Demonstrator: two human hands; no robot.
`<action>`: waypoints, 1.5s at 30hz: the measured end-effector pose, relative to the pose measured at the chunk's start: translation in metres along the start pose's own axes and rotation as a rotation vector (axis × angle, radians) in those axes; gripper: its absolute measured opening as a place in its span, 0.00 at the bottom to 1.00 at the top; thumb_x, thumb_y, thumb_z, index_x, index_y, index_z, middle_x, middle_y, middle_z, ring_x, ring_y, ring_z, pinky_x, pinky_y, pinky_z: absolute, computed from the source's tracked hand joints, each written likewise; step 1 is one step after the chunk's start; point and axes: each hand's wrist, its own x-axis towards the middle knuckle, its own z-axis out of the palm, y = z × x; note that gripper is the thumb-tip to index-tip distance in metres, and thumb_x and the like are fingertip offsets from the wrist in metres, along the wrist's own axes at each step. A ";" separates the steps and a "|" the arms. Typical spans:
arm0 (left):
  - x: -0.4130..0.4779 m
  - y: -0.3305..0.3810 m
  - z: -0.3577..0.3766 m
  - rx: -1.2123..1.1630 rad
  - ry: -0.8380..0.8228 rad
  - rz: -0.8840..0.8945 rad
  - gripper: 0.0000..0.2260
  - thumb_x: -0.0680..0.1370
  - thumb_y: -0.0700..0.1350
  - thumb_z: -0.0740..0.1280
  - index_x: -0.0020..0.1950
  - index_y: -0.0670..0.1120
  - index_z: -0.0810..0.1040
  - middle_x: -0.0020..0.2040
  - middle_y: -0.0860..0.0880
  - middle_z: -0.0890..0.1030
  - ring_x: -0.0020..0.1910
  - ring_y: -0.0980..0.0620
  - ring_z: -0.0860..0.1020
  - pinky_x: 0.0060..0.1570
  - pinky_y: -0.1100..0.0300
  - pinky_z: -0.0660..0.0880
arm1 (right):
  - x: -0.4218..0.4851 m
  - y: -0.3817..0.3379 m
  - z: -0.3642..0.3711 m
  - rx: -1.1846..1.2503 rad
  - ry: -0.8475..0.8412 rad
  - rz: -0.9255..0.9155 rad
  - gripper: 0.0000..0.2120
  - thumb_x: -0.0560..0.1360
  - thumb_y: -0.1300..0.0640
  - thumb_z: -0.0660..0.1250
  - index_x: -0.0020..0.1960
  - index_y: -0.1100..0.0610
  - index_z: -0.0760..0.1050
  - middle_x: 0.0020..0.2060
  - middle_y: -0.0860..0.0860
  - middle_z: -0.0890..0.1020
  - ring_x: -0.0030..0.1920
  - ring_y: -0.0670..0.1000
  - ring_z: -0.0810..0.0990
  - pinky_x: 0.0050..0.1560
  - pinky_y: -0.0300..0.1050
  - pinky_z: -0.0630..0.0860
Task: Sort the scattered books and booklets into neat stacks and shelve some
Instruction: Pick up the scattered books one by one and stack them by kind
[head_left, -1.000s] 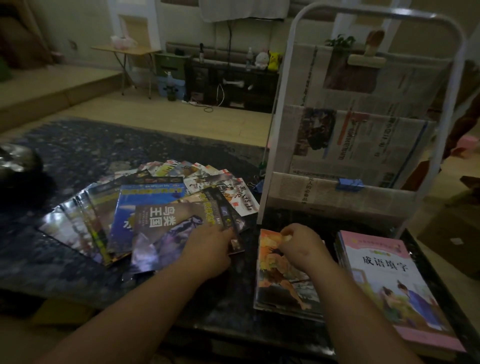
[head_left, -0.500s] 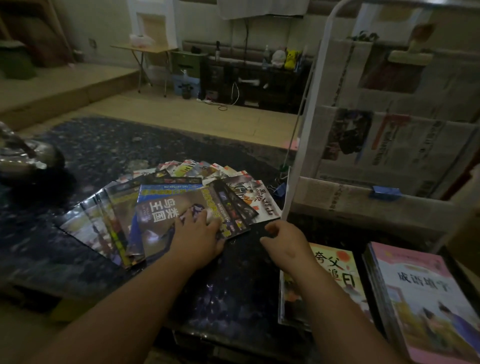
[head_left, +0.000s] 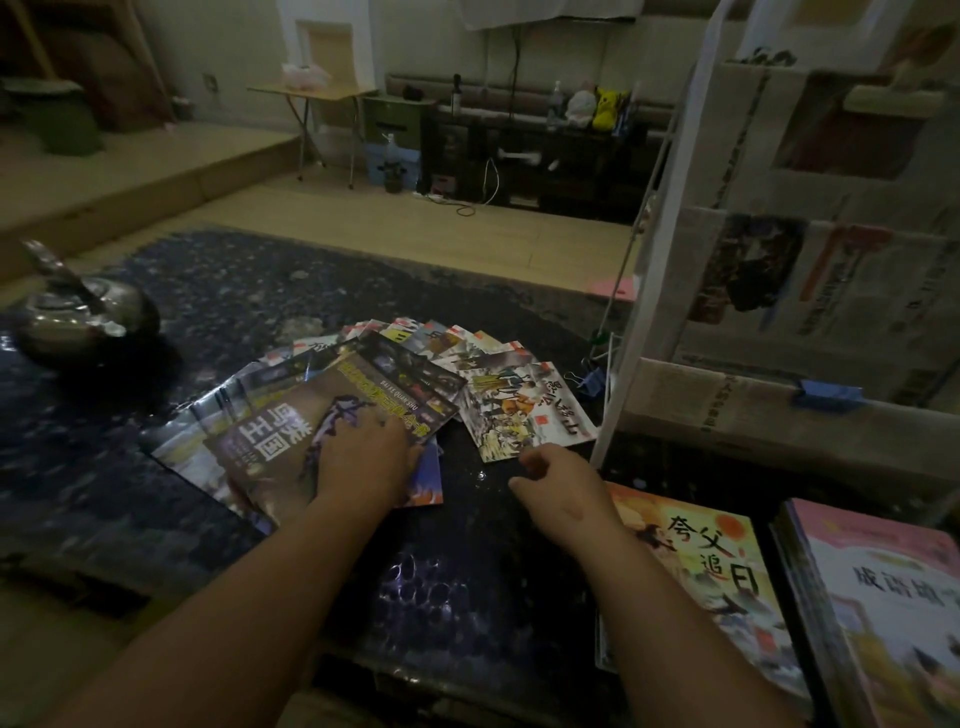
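Right hand (head_left: 561, 493) nearest the work: fingers (head_left: 540, 460) loosely curled, nothing held, hanging just over the dark tabletop (head_left: 457, 597), forearm crossing the orange picture book (head_left: 722, 566). Beside that, at the near right edge, a pink-covered stack (head_left: 883, 597), squared up by the look of it.

Left hand (head_left: 363, 457) a touch further out, palm down, laid flat on the brown magazine (head_left: 280, 436), pressing rather than gripping so far as can be seen. Under that cover, a fan of glossy magazines (head_left: 208, 415) splayed out to the left, long axis slanting from near-left to far-right.

Now the one to watch: the landscape booklet (head_left: 524, 410), front of its own fan of small booklets (head_left: 447, 343), lying just ahead of the right knuckles and slightly left, near edge apart from them by a sliver of table. Long side running across the reach, so probably a short push forward and a pinch on that near edge. Right hand clearly the closer of the two; left occupied and on the wrong side.

Further on, a blue binder clip (head_left: 592, 382) at the foot of the white rack (head_left: 616, 395), newspapers (head_left: 779, 312) hung on it. Far left, a metal kettle (head_left: 78, 312).
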 end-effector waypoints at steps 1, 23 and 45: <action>-0.002 0.001 -0.004 0.013 0.024 0.030 0.17 0.82 0.57 0.57 0.61 0.47 0.74 0.61 0.44 0.76 0.58 0.42 0.76 0.50 0.51 0.74 | 0.001 -0.001 0.001 -0.001 -0.001 -0.001 0.18 0.77 0.52 0.67 0.66 0.53 0.74 0.61 0.52 0.78 0.59 0.52 0.77 0.52 0.40 0.69; -0.041 0.032 -0.023 -0.210 -0.151 0.560 0.15 0.81 0.55 0.56 0.61 0.54 0.78 0.54 0.50 0.81 0.51 0.49 0.79 0.49 0.57 0.74 | -0.007 -0.002 0.016 0.525 0.082 0.250 0.11 0.71 0.60 0.68 0.51 0.51 0.73 0.45 0.55 0.82 0.43 0.56 0.84 0.45 0.57 0.83; -0.037 0.018 -0.011 0.037 -0.093 0.563 0.24 0.74 0.68 0.60 0.65 0.59 0.75 0.68 0.54 0.70 0.69 0.49 0.64 0.65 0.49 0.59 | -0.028 0.004 0.012 -0.458 -0.205 -0.102 0.26 0.70 0.44 0.73 0.63 0.54 0.72 0.59 0.52 0.76 0.58 0.56 0.77 0.58 0.52 0.75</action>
